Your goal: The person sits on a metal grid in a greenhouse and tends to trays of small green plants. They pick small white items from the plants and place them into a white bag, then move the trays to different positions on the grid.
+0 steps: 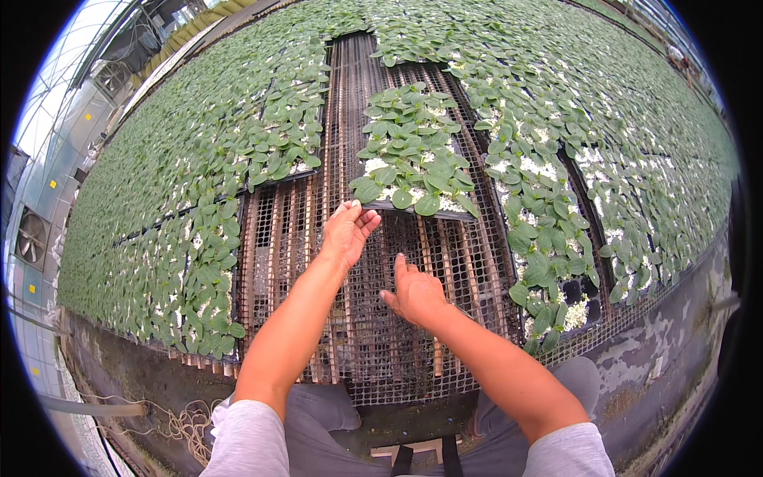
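Observation:
A black plastic seedling tray with broad-leaved green seedlings and white granules lies on the mesh bench, straight ahead. My left hand is at the tray's near left corner, thumb and forefinger pinching its rim. My right hand hovers over the plastic mesh, apart from the tray, its forefinger extended, the thumb out and the other fingers curled; nothing shows in it.
More seedling trays stand close on the left and right. A tangled cord hangs at the lower left, near a metal pipe. A wall fan is at far left. Another person is far off, upper right.

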